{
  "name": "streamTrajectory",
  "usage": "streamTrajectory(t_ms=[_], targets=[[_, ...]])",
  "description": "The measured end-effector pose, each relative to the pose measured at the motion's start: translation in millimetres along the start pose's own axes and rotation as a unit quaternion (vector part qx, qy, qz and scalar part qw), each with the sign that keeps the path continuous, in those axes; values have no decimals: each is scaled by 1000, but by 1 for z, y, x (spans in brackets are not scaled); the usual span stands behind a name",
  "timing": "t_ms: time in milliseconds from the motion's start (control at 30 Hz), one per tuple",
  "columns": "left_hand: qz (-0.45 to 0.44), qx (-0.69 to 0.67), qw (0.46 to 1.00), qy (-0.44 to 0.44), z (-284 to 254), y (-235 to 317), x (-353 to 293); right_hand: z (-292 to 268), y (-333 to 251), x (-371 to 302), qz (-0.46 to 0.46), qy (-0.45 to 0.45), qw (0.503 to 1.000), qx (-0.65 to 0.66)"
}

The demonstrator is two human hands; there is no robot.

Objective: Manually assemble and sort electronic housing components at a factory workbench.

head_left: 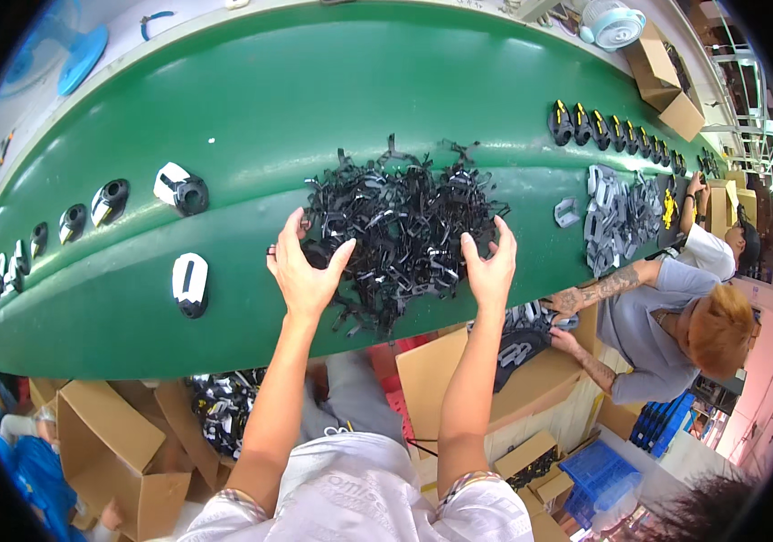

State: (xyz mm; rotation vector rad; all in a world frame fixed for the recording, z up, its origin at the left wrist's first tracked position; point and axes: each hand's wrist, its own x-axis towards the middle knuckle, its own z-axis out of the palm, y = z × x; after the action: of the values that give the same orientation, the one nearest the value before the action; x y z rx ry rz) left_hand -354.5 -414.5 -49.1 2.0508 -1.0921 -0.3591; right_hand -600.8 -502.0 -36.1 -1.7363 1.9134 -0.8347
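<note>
A heap of small black plastic clip-like parts (400,226) lies in front of me on the green work surface (251,90). At its left edge is my left hand (307,275), thumb and fingers spread and curved against the heap. My right hand (492,269) cups the opposite edge in the same way, thumb apart from the fingers. Neither hand has a part gripped that I can see; the fingertips are partly hidden by the heap. Left of my left hand lies a white and black oval shell (190,282), with a similar white and black piece (181,188) farther back.
Grey parts (619,217) are piled to the right, behind a row of black and yellow pieces (582,125). A co-worker (666,325) reaches into a cardboard box (531,384) beside my right arm. Open boxes (111,429) stand below left. A fan (612,24) sits at the back.
</note>
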Motion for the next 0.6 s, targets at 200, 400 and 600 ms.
streamTrajectory(t_ms=[200, 400, 600], targets=[[25, -6, 998, -49, -26, -13, -3, -34, -13, -28, 27, 16, 999, -9], [73, -28, 996, -34, -40, -39, -15, -31, -14, -80, -42, 43, 998, 31], [70, -81, 994, 7, -55, -76, -20, -23, -21, -21, -111, 89, 988, 59]])
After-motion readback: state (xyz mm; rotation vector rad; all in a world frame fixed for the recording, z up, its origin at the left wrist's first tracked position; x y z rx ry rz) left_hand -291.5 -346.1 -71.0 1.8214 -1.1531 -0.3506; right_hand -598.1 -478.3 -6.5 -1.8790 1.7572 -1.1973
